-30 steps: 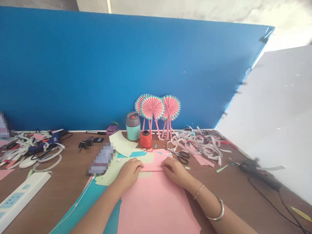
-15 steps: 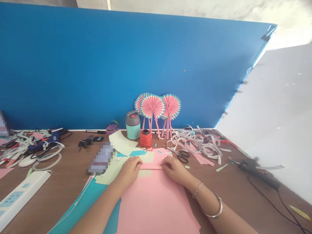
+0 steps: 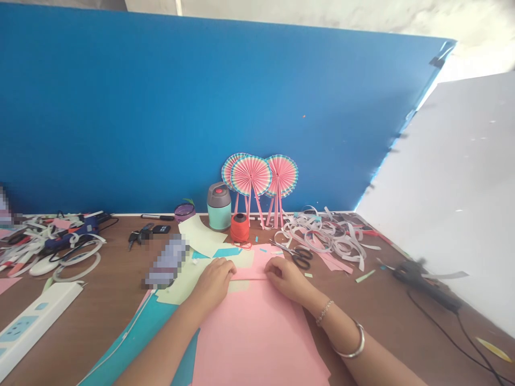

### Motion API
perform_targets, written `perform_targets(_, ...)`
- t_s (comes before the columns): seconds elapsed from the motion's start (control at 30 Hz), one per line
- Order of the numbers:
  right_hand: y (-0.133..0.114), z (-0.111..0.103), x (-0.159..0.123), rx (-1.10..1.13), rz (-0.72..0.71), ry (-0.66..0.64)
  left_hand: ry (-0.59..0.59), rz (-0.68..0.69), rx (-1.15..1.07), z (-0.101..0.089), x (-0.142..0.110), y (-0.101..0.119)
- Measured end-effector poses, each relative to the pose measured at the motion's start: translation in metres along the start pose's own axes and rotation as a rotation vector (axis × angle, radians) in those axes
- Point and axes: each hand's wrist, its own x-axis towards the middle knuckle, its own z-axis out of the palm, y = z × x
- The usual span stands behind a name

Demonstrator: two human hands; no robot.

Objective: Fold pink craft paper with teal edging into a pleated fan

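Note:
A narrow folded strip of pink paper [image 3: 249, 275] lies crosswise between my two hands. My left hand [image 3: 214, 279] pinches its left end with curled fingers, and my right hand [image 3: 285, 276] pinches the right end the same way. Beneath them are large pink paper sheets [image 3: 259, 332], spread toward me. Pale green paper [image 3: 171, 292] and teal paper [image 3: 137, 332] stick out on the left. Black-handled scissors [image 3: 301, 258] rest just beyond my right hand. The fingertips are partly hidden.
Pink pleated paper fans [image 3: 251, 176] stand against the blue partition [image 3: 161, 107]. A mint-and-grey jar [image 3: 219, 214] and a red thread spool [image 3: 240, 231] stand before it. Curled paper strips [image 3: 322, 236] and a glue gun [image 3: 422, 287] lie right; a power strip [image 3: 36, 327] lies left.
Both hands stay on the folded pink strip in nearly the same place. The whole view has shifted slightly; nothing on the desk has visibly moved.

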Motion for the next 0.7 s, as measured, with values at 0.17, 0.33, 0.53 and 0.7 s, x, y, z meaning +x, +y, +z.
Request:
perform_targets(0.17,0.002,0.003,-0.003,-0.125,-0.130,0.080,-0.016,0.135,0.182,-0.003,-0.001,0.007)
perform_targets(0.33,0.002,0.008,-0.004,-0.238,-0.377,0.017,-0.029,0.284,0.207,0.001,-0.002,0.008)
perform_targets(0.53,0.001,0.006,-0.003,-0.369,-0.377,-0.036,-0.049,0.283,0.236,-0.003,0.001,0.007)
perform_targets(0.7,-0.001,-0.006,-0.006,-0.401,-0.336,0.005,-0.045,0.225,0.221,-0.015,0.000,0.000)
